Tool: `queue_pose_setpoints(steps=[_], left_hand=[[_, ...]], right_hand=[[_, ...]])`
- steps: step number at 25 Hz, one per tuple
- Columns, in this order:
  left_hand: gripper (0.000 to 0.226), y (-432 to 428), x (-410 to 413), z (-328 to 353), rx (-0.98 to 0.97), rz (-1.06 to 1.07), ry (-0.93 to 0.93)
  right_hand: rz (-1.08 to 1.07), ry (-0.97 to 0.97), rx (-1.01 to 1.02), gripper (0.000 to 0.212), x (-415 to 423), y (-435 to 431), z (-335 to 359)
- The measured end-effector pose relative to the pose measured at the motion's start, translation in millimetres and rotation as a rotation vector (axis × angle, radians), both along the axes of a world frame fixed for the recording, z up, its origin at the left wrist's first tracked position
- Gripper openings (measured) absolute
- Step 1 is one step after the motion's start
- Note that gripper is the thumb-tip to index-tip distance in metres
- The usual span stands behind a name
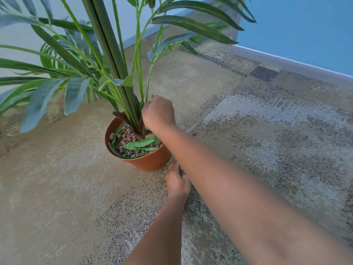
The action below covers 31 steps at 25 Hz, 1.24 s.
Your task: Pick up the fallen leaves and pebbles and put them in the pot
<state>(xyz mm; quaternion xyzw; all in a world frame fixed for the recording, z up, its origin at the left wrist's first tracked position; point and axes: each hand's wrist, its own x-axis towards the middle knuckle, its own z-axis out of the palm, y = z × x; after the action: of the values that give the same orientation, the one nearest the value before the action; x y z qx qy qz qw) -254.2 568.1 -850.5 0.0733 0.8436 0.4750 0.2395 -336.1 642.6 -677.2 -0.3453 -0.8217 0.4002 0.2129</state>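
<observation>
A terracotta pot point(150, 161) stands on the carpet with a tall green plant point(114, 54) in it. Brown pebbles point(127, 133) fill the pot, and loose green leaves point(140, 144) lie on top of them. My right hand point(158, 112) hovers over the pot's right side beside the stems, fingers curled downward; its palm side is hidden. My left hand point(176, 180) rests on the carpet just below the pot's base, fingers pointing toward the pot, partly covered by my right forearm. A small brown speck point(194, 134) lies on the carpet to the right of the pot.
Patchy beige and grey carpet point(267, 131) covers the floor. A blue wall with a pale skirting board point(286, 62) runs along the far right. A white wall stands behind the plant. Long fronds spread left over the floor.
</observation>
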Motion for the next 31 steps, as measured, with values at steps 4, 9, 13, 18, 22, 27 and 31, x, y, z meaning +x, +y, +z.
queue_pose_setpoints(steps=[4, 9, 13, 18, 22, 27, 31], left_hand=[[0.028, 0.9, 2.8, 4.3, 0.000, -0.018, 0.061], [0.034, 3.2, 4.5, 1.7, 0.046, -0.126, 0.165], [0.036, 2.8, 4.3, -2.5, 0.031, -0.131, 0.210], [0.052, 1.2, 1.8, -8.2, 0.015, -0.168, 0.166], [0.056, 0.3, 3.1, -6.9, -0.061, -0.214, 0.264], [0.042, -0.5, 4.9, -4.2, -0.066, -0.199, 0.300], [0.033, 0.8, 6.2, -0.8, -0.020, -0.173, 0.315]], right_hand=[[0.018, -0.054, -0.073, 0.035, 5.5, 2.8, -2.8], [0.184, -0.233, 0.017, 0.020, 18.5, 19.6, 9.9], [0.061, -0.052, 0.096, 0.017, 38.5, 65.3, 5.8], [-0.032, -0.328, -0.022, 0.020, 59.3, 106.5, -89.2], [0.312, -0.600, 0.295, 0.056, 62.8, 83.9, -158.5], [0.429, -0.300, 0.207, 0.059, 44.7, 60.2, -161.6], [0.592, -0.489, 0.460, 0.064, 39.6, 62.8, -163.7]])
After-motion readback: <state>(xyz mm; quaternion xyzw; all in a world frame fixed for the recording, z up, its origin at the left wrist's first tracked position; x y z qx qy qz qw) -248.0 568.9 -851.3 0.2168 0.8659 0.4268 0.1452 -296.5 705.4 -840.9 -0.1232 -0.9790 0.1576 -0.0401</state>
